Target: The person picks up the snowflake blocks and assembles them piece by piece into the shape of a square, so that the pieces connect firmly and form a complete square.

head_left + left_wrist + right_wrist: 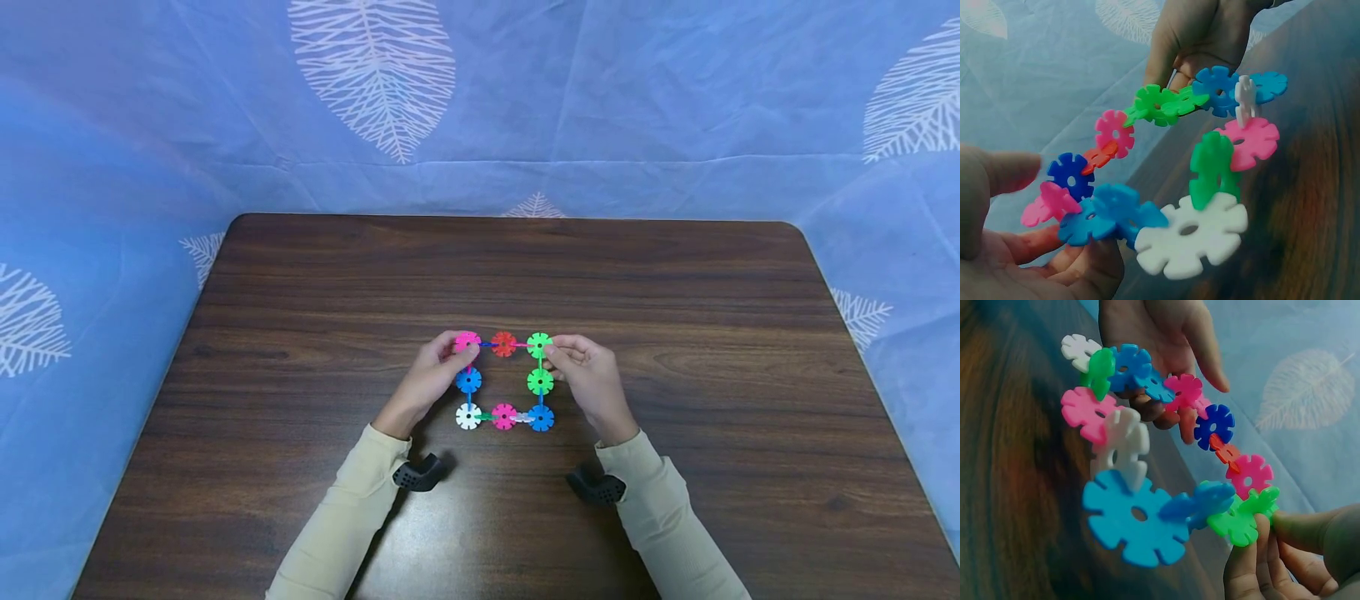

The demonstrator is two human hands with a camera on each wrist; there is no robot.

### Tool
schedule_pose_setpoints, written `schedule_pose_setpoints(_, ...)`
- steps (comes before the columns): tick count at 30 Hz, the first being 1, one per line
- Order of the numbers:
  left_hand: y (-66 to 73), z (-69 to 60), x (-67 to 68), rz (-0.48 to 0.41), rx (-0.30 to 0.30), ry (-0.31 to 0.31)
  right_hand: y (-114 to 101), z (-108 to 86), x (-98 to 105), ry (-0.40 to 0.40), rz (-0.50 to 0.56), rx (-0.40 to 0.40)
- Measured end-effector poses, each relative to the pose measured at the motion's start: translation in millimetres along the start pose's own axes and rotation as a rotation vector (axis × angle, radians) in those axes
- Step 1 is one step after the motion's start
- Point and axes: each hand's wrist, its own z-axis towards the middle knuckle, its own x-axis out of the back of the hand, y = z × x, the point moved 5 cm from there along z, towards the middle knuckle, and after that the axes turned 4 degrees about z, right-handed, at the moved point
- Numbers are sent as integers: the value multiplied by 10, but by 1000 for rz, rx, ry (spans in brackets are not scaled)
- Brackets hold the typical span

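A closed, roughly square ring of interlocking plastic snowflake discs (504,417) is held up by both hands above the table. Pink, red, green, blue and white notched discs slot into one another around its open middle. At the ring's far left corner, the left hand (433,371) has its fingers curled beneath the pink disc (467,341); in the left wrist view its thumb lies straight and slightly apart. The right hand (596,379) pinches a green disc (1235,526) at the far right corner between thumb and fingers. A white disc (1191,234) forms the near left corner.
Under the hands spreads a dark wood-grain table (300,292) with rounded far corners. Blue cloth (600,100) printed with white leaves hangs behind and beside it. Black wrist devices (420,473) sit at both cuffs.
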Motion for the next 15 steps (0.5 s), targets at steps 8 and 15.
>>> schedule_pose_setpoints(8,-140,8,17,-36,60,17,124,66,21,19,-20,-79)
schedule_pose_setpoints(15,-186,30,14,-24,66,60,222,109,28,39,-51,-118)
